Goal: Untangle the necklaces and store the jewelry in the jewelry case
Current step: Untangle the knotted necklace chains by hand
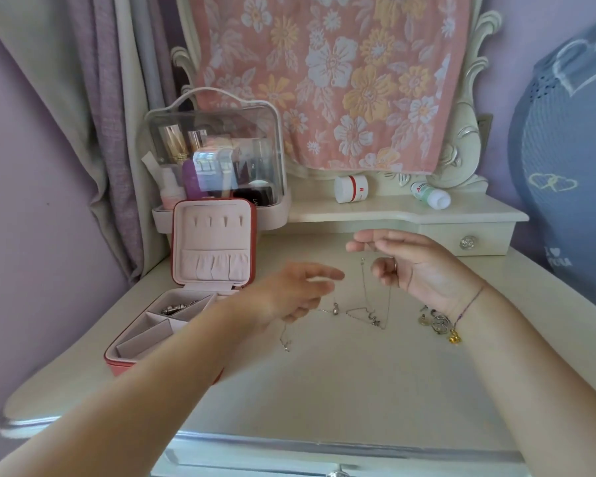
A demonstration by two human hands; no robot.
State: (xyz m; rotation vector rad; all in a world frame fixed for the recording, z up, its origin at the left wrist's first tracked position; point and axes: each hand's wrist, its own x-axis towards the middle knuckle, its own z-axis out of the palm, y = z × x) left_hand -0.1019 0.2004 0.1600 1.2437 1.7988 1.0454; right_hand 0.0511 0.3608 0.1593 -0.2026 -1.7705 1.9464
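Observation:
Thin silver necklaces lie tangled on the cream dressing table between my hands. My right hand is raised palm-up and pinches a chain, which hangs down to the tangle. My left hand, blurred, holds another chain with a small pendant; a loose end trails below it. The jewelry case, red outside and pink inside, stands open at the left with its lid upright. A silver piece lies in its back compartment.
Small rings and earrings lie by my right wrist, which wears a thread bracelet with a gold charm. A clear cosmetics organizer stands behind the case. Two small jars lie on the raised shelf.

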